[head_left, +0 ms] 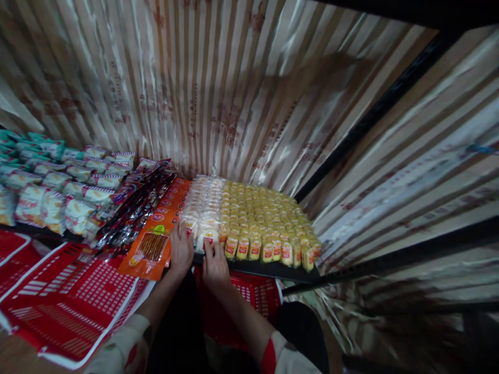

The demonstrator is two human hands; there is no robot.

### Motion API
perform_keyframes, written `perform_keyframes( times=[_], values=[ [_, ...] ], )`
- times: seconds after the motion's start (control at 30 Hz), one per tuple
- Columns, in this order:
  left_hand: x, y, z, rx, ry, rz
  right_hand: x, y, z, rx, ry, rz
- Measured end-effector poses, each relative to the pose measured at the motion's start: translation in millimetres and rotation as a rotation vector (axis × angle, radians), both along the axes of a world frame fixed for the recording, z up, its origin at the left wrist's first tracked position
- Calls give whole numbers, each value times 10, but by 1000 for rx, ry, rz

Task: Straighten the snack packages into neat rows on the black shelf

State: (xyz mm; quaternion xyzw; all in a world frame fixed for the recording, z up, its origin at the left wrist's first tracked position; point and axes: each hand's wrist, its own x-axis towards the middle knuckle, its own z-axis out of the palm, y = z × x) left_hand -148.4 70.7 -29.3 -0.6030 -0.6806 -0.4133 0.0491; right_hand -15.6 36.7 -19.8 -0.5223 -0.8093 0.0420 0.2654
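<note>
Two columns of small white wrapped snack packets (pixel 202 208) stand on a dark shelf board (pixel 257 267). My left hand (pixel 181 248) rests against the front of the left column, its fingers stretched out beside an orange snack bag (pixel 152 249). With fingers extended, my right hand (pixel 215 266) touches the front white packet of the right column. Neither hand visibly grips a packet; the undersides of the fingers are hidden. Just right of them, yellow wrapped snack packets (pixel 255 248) stand in many tight rows.
Dark glossy snack bags (pixel 134 208) lean left of the orange one. Farther left are white snack bags (pixel 80 214) and green bags (pixel 52 148). Red baskets (pixel 83 296) sit below the shelf. Striped plastic sheeting (pixel 218 78) hangs behind, with a black post (pixel 374 119) at the right.
</note>
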Motion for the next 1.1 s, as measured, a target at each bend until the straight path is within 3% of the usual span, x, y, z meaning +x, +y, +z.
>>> perform_keyframes(
  times=[0.2,0.37,0.5,0.63,0.73,0.87,1.0,1.1],
  values=[
    [223,-126,-4,-42,24,27,57,-18,91,-73,-9,43],
    [391,-153,-52,-91,46,65,230,-141,67,12,138,32],
    [375,-146,-62,-35,57,22,451,-199,-9,71,213,-98],
    [338,-143,-56,-30,59,-5,537,-185,-48,77,207,-78],
    [337,-137,-58,-58,78,2,459,-151,14,111,180,-29],
    [335,-115,-102,-84,138,19,203,36,254,122,46,103],
    [327,-93,-147,-85,203,11,-133,385,513,14,-60,151],
    [335,-73,-153,-86,232,15,-329,601,573,-128,-123,115]
  ],
)
